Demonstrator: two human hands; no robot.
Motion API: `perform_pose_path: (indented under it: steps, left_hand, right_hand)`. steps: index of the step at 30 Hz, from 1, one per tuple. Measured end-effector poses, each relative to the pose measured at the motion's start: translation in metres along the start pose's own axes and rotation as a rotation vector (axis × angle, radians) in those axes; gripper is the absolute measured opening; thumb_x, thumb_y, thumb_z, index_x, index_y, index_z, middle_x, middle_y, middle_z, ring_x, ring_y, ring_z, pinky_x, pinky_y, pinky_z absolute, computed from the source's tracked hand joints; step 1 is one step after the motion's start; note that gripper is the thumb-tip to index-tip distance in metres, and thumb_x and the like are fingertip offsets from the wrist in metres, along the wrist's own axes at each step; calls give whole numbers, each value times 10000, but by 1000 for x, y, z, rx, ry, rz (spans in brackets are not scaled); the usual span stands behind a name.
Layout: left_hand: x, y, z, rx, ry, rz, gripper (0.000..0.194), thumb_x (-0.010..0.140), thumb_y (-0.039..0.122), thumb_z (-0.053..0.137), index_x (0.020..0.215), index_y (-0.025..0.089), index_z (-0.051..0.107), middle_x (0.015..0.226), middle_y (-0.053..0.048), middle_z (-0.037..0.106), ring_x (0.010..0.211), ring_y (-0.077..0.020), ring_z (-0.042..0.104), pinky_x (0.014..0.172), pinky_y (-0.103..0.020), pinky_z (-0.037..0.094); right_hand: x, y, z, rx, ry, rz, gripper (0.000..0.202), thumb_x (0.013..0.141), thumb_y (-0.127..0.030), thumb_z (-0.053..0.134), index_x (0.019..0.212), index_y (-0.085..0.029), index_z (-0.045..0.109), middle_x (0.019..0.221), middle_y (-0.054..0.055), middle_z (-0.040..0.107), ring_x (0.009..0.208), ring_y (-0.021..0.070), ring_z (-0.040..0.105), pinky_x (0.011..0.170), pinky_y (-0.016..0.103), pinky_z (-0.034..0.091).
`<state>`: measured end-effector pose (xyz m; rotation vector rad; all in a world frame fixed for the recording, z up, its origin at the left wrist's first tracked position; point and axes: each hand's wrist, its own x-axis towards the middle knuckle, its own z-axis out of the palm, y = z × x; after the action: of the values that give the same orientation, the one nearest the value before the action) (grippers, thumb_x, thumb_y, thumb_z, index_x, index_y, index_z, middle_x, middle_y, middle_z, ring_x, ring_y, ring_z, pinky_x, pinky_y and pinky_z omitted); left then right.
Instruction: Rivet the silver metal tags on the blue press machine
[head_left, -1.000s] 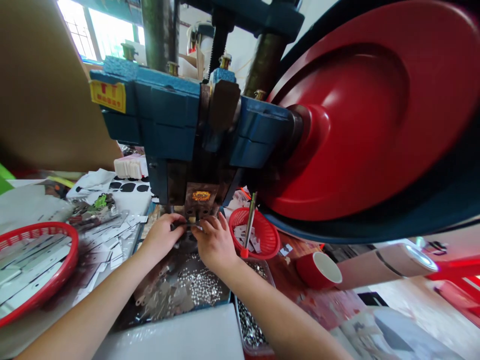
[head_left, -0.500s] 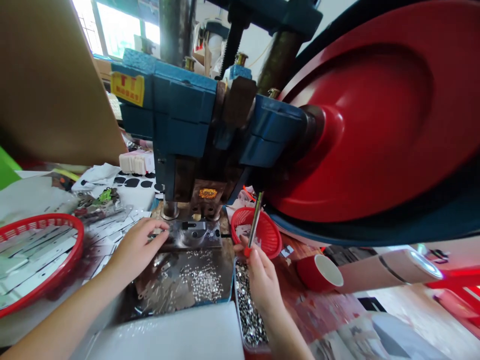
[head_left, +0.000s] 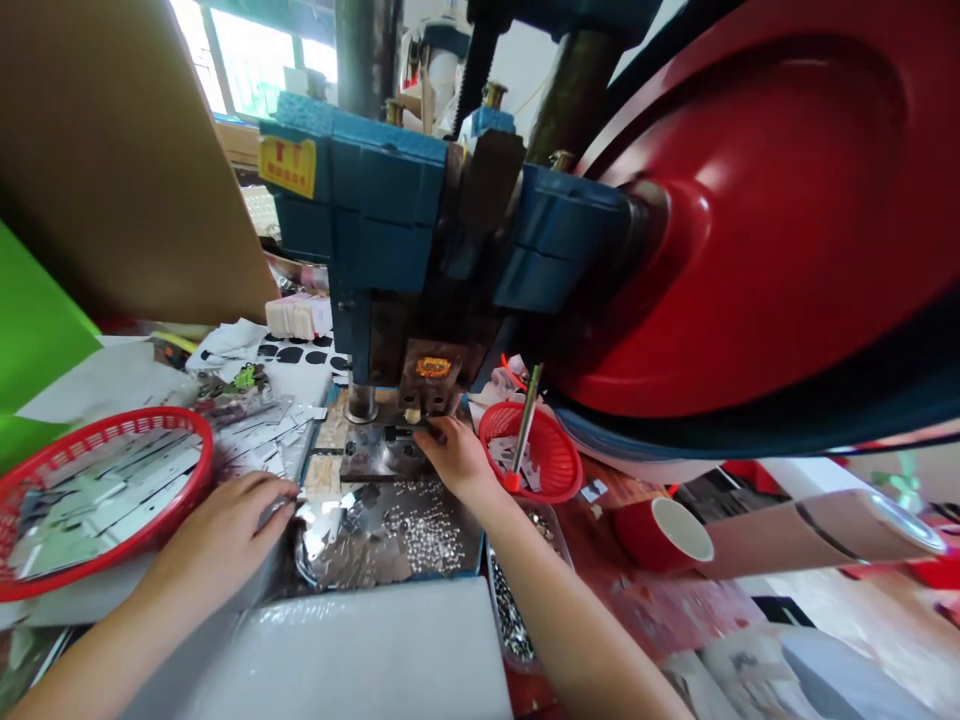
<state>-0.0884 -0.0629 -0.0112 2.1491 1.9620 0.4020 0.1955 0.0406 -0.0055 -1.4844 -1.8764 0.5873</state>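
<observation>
A blue press (head_left: 382, 200) stands over a steel die block (head_left: 375, 452). My right hand (head_left: 454, 455) reaches to the die under the ram, its fingers pinched together; what they hold, if anything, is too small to make out. My left hand (head_left: 232, 530) is at the left edge of the metal plate (head_left: 367, 505), beside flat shiny pieces (head_left: 322, 520), thumb and fingertips close together; any piece between them cannot be told. Small silvery parts (head_left: 427, 535) lie scattered on the plate. The metal lever with a red end (head_left: 526, 425) stands right of my right hand, untouched.
A red basket of flat strips (head_left: 202, 455) is at the left, a smaller red basket (head_left: 566, 465) behind the lever. A clear box of metal parts (head_left: 514, 620), a red cup (head_left: 652, 535) and a large red wheel (head_left: 750, 230) are at the right.
My right hand has left the red-ended lever and moved left to the die. My left hand has drawn back from the die block toward the flat pieces at the plate's left edge.
</observation>
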Motion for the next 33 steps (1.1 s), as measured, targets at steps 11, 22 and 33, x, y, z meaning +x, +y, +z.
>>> perform_pose_path:
  steps: [11, 22, 33]
  left_hand:
    - [1, -9, 19, 211, 103, -24, 558, 858, 429, 379, 1299, 118, 523, 1377, -167, 494, 1210, -354, 499, 1007, -488, 401]
    - [6, -5, 20, 296, 151, -8, 472, 890, 430, 333, 1122, 160, 642, 1257, -168, 554, 1125, -336, 546, 959, -457, 435]
    - [-16, -4, 19, 312, 134, -47, 454, 910, 417, 295, 1136, 228, 641, 1066, -96, 676, 952, -292, 642, 731, -389, 510]
  right_hand:
    - [-44, 57, -56, 466, 499, 328, 440, 766, -438, 596, 1105, -158, 570, 869, 64, 677, 723, 192, 628, 642, 317, 499]
    - [-58, -3, 0, -453, -230, -248, 146, 871, -197, 563, 834, -232, 700, 840, 21, 681, 841, 182, 595, 783, 297, 432]
    - [-64, -6, 16, -550, -179, -231, 110, 862, -258, 576, 828, -245, 679, 824, 21, 677, 828, 198, 585, 717, 312, 362]
